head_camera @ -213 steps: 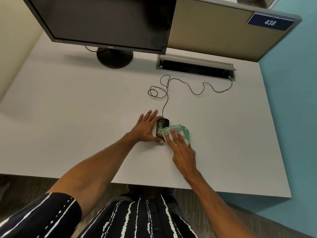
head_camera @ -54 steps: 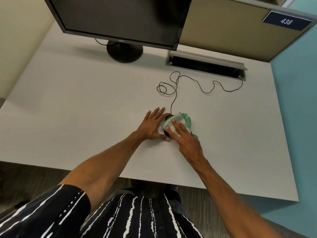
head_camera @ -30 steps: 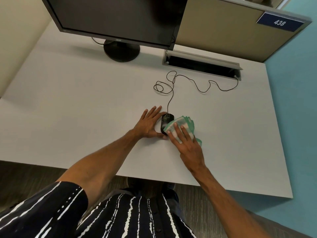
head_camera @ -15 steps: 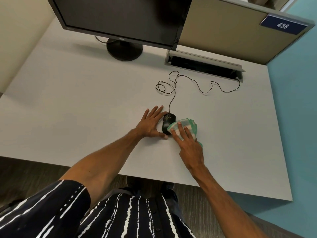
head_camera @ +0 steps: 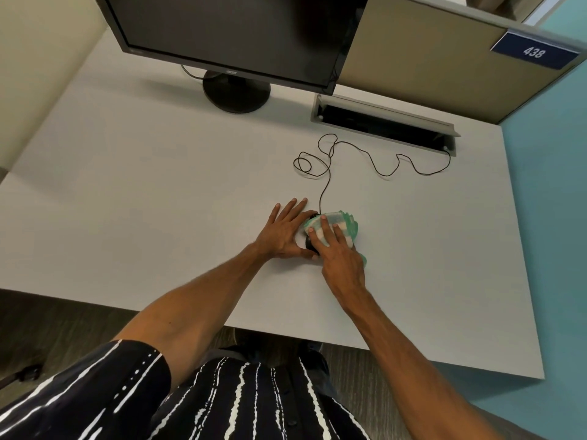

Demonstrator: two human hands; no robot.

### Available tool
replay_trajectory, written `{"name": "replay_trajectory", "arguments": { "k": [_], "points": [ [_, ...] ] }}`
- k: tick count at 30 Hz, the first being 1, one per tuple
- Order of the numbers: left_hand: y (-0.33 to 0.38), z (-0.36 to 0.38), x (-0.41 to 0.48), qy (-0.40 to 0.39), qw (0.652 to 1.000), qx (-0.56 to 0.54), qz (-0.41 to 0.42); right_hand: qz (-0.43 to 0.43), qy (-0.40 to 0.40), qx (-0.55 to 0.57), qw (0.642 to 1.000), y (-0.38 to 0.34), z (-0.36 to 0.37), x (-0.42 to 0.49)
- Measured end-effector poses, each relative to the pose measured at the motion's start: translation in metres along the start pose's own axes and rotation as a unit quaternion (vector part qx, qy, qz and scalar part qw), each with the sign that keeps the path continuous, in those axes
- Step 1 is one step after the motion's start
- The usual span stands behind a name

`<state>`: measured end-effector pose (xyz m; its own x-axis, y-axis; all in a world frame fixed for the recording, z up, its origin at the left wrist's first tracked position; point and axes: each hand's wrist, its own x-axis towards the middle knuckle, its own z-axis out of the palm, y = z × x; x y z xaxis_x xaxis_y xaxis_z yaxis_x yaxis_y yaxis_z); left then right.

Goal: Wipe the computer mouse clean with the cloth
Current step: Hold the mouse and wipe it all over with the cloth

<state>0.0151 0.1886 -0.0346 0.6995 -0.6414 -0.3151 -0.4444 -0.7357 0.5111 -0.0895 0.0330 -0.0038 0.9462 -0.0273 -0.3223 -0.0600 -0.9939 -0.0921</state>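
white desk (head_camera: 158,185), near its front edge: my left hand (head_camera: 284,231) lies flat, fingers spread, bracing the small black corded mouse (head_camera: 308,244). my right hand (head_camera: 341,257) presses the green-and-white folded cloth (head_camera: 340,222) over it; the mouse's long axis points away from me.

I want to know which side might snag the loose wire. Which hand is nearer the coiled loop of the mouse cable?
Left. The left hand lies just below and left of the cable loop, fingers pointing toward it. The right hand sits lower and further right, pressing the cloth on the mouse.
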Motion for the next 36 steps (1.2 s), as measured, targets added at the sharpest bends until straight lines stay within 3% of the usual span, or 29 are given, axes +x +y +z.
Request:
{"name": "replay_trajectory", "arguments": {
  "k": [6, 11, 15, 17, 21, 24, 29, 32, 36],
  "points": [
    [-0.002, -0.001, 0.001, -0.003, 1.0, -0.004, 0.0, -0.069, -0.015, -0.049, 0.996, 0.017, -0.001, -0.013],
    [-0.003, -0.002, 0.001, -0.008, 1.0, -0.023, -0.001, 0.01, 0.051, -0.047, 0.998, 0.044, -0.011, -0.019],
    [-0.003, -0.001, 0.001, -0.009, 1.0, -0.022, 0.001, -0.022, 0.052, -0.045, 0.997, 0.032, -0.023, -0.004],
    [-0.002, -0.002, 0.002, -0.012, 1.0, -0.02, 0.0, -0.026, 0.041, -0.021, 0.999, 0.022, -0.027, 0.008],
    [-0.003, -0.003, 0.002, -0.016, 1.0, -0.015, -0.006, 0.071, 0.001, 0.096, 0.993, 0.014, -0.026, 0.03],
    [-0.002, -0.002, 0.001, -0.015, 1.0, -0.017, -0.004, 0.096, -0.026, 0.149, 0.984, 0.016, -0.026, 0.033],
    [-0.002, -0.003, 0.001, -0.009, 1.0, -0.024, -0.002, 0.009, -0.008, 0.032, 0.999, 0.014, -0.027, 0.014],
    [-0.002, -0.003, 0.001, -0.01, 1.0, -0.024, -0.003, 0.015, -0.03, 0.021, 0.999, 0.012, -0.023, 0.004],
    [-0.002, -0.003, 0.0, -0.008, 1.0, -0.016, 0.0, -0.066, -0.029, -0.058, 0.996, 0.024, -0.013, -0.011]
  ]
}}
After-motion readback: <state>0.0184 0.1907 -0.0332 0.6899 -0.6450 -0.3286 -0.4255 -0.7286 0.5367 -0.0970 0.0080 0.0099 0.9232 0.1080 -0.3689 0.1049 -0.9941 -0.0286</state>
